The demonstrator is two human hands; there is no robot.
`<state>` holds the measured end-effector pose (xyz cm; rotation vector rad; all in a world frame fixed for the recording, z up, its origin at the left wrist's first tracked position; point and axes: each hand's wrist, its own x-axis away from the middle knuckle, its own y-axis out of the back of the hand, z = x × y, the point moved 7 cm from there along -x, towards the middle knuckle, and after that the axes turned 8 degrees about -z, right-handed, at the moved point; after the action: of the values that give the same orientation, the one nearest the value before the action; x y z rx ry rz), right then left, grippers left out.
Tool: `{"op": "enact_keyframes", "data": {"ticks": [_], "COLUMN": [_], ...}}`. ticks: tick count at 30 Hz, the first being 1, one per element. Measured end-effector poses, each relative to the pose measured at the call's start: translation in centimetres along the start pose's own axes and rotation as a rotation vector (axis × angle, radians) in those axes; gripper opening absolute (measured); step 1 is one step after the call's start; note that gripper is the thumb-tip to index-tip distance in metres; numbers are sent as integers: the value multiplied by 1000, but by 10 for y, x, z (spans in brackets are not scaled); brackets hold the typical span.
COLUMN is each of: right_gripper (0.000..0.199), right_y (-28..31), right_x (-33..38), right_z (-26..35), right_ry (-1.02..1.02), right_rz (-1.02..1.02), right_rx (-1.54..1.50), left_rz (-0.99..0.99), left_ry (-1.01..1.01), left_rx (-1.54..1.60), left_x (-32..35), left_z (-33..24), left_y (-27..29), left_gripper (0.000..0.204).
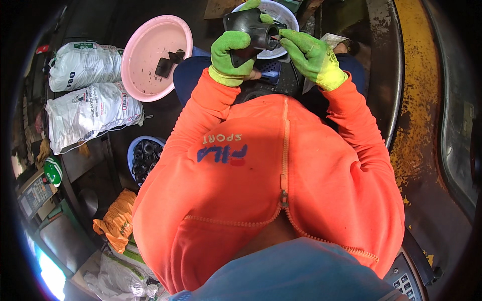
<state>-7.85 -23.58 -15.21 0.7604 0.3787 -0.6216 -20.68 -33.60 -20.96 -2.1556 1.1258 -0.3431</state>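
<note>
My left hand (232, 56), in a green glove with a yellow-green cuff, is closed around a black plastic part (251, 29) with a round tubular opening. That opening faces my right hand (307, 54), gloved the same way. Its thumb and forefinger are pinched together at the rim; a small reddish tip shows there, too small to name. Green glove-like patches appear at the far side of the part, and whose they are I cannot tell. Behind the part stands a white perforated basket (291, 19).
To the left is a pink basin (129, 60) with a few black pieces (168, 64) inside. White printed sacks (90, 113) lie beyond it. A blue-rimmed basin (131, 155) full of black parts stands near my left side. Rusty yellow machinery (419, 100) runs along the right.
</note>
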Motion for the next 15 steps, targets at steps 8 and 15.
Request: {"op": "enact_keyframes", "data": {"ticks": [8, 15], "right_gripper": [25, 28], "right_y": [-9, -15], "right_x": [10, 18], "right_z": [6, 12], "right_ry": [-237, -402], "right_rz": [47, 31], "right_rx": [-192, -343], "left_rz": [89, 237], "left_ry": [-196, -325], "left_rx": [-141, -76], "left_x": [2, 1], "left_z": [-22, -44], "left_y": [-16, -44], "left_gripper": [78, 82]}}
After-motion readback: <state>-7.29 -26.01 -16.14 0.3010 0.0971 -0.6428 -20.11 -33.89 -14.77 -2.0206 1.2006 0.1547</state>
